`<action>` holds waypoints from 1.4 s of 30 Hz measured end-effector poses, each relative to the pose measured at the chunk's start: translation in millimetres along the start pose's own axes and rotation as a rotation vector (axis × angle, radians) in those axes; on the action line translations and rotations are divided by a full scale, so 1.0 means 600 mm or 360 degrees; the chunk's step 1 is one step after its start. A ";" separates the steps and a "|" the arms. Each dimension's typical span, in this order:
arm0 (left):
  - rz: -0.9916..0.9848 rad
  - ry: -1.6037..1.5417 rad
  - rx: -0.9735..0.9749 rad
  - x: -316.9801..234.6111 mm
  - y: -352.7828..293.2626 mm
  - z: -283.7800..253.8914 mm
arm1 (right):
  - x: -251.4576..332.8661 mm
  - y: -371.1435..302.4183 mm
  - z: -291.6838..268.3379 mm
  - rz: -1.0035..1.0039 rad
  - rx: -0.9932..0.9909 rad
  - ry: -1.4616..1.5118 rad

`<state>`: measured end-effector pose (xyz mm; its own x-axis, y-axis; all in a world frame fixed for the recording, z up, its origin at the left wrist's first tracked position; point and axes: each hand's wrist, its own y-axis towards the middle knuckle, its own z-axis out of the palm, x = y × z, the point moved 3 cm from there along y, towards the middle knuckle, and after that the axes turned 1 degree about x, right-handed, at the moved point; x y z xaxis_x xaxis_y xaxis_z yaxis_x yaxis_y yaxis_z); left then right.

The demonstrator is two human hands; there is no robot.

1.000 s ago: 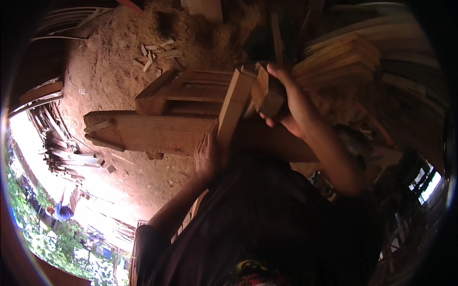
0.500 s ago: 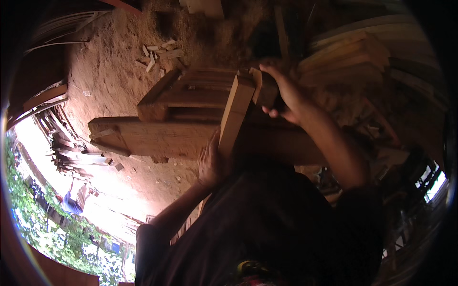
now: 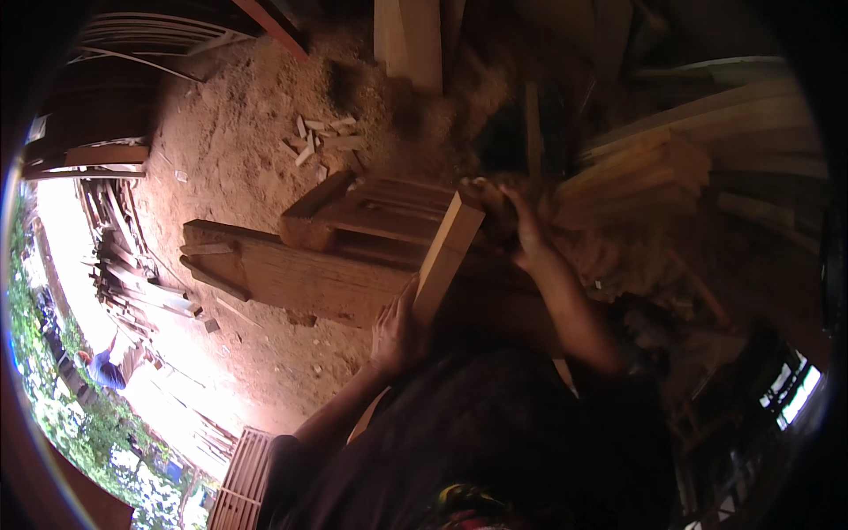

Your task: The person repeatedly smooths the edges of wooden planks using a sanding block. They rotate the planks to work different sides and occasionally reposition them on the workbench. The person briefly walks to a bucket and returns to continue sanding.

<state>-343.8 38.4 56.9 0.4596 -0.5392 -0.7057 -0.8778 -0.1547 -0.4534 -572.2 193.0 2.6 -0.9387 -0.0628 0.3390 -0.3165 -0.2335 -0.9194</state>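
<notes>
My left hand [image 3: 393,331] is wrapped round the lower part of a squared wooden bar [image 3: 449,252], which slants up and away from my body. Near the bar's far end, my right hand [image 3: 528,231] is closed round a dark wooden block [image 3: 496,210], partly in shadow. The block sits right beside the bar end; whether they touch I cannot tell. Under and beyond the bar lies a thick wooden beam [image 3: 291,272] used as a bench top, with a slatted wooden frame [image 3: 384,210] resting at its far side.
Small wood offcuts [image 3: 327,141] lie on the sawdust-covered ground [image 3: 238,115]. Stacked boards [image 3: 645,181] stand at the right, and upright planks [image 3: 408,44] at the back. Scrap wood [image 3: 119,256] is piled at the left, where another person [image 3: 108,369] is in the bright area outside.
The view has shifted, so the scene sits lower and slightly to the right. My right hand and the block have turned and drawn closer in beside the bar's end; my left hand keeps its hold.
</notes>
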 end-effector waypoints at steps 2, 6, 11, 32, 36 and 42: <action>-0.0005 -0.0010 -0.0027 0.004 0.002 -0.001 | 0.009 -0.022 -0.027 -0.0144 0.0080 0.0209; -0.0423 -0.0092 0.0216 -0.028 0.042 -0.014 | -0.005 -0.075 -0.102 -0.0350 -0.0067 0.0214; 0.0063 -0.0046 -0.0125 0.010 0.101 -0.006 | -0.059 -0.153 -0.169 -0.0589 -0.0269 0.0230; -0.0287 -0.0875 -0.0364 0.094 0.083 -0.157 | -0.236 -0.050 -0.286 -0.1099 -0.0246 0.0334; -0.0345 -0.0817 -0.0541 0.008 0.100 -0.141 | -0.260 0.028 -0.340 -0.0962 -0.0114 0.0347; 0.0117 0.0037 -0.0969 0.131 0.048 -0.101 | -0.264 0.027 -0.318 -0.0978 -0.0086 0.0541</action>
<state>-341.0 -58.7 21.4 0.3979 -0.5831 -0.7083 -0.8298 -0.5579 -0.0069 -454.9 384.0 -104.2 -0.5758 0.3737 0.7272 -0.8011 -0.0802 -0.5931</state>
